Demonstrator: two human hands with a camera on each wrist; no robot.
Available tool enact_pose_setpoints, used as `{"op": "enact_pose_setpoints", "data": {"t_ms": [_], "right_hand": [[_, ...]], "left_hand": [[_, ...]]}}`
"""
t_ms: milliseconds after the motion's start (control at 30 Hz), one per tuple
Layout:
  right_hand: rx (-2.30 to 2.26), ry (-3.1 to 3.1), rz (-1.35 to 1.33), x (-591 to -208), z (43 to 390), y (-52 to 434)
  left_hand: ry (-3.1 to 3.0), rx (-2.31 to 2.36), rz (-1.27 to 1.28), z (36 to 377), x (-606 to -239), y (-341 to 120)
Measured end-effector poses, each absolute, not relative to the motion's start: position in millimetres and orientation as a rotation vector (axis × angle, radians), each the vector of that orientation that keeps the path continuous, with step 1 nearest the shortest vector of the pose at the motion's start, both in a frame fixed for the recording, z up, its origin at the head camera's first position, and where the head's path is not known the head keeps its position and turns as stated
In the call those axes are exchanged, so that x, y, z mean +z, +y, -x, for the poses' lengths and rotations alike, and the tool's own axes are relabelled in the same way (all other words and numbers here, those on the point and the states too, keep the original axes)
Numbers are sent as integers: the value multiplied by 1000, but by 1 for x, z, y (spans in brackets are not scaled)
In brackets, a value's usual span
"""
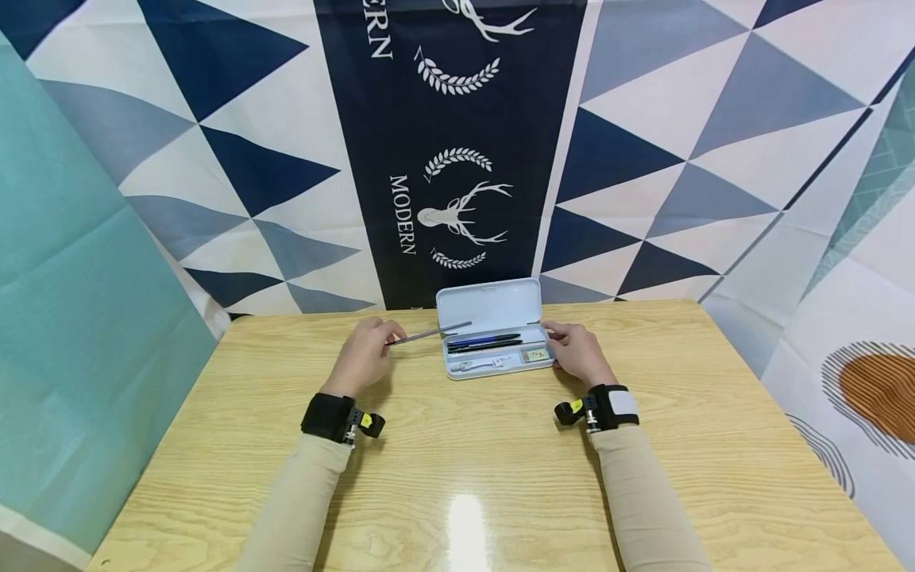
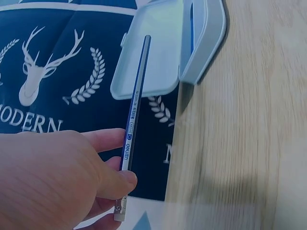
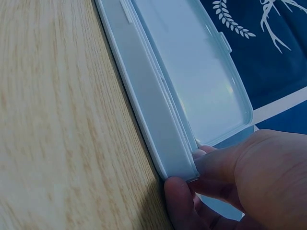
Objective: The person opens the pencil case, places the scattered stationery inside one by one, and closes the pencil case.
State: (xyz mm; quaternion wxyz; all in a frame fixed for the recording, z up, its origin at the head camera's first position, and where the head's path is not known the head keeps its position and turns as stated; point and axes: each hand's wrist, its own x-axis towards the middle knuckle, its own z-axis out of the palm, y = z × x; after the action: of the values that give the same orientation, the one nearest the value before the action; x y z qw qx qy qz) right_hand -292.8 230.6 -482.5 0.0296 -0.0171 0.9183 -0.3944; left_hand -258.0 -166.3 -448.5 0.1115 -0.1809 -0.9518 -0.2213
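Observation:
My left hand (image 1: 363, 353) pinches a pencil (image 2: 135, 115) near its eraser end, between thumb and fingers. The pencil's far tip reaches over the left part of a pale blue pencil case (image 1: 500, 372), whose lid (image 1: 492, 307) stands raised at the back. My right hand (image 1: 577, 351) grips the case's right end, with thumb and fingers on its wall (image 3: 165, 139). Inside the case lie dark pens (image 1: 486, 342), a small white tool (image 1: 480, 364) too small to identify, and a small block with a yellow-green label (image 1: 535, 355).
The case sits near the back edge of a wood-grain table (image 1: 457, 445). Right behind it hangs a patterned cloth (image 1: 457, 127) with deer and triangles. A teal cloth (image 1: 86, 302) borders the left side, and a white patterned cloth (image 1: 843, 318) the right.

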Motion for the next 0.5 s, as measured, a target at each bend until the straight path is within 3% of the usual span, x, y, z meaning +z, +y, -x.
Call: {"op": "enact_pose_setpoints", "data": {"t_ms": [500], "right_hand": [[-1211,2844,62,-482,292,231]], "left_hand": [[-2769,-644,604,279,-461,-141]]}}
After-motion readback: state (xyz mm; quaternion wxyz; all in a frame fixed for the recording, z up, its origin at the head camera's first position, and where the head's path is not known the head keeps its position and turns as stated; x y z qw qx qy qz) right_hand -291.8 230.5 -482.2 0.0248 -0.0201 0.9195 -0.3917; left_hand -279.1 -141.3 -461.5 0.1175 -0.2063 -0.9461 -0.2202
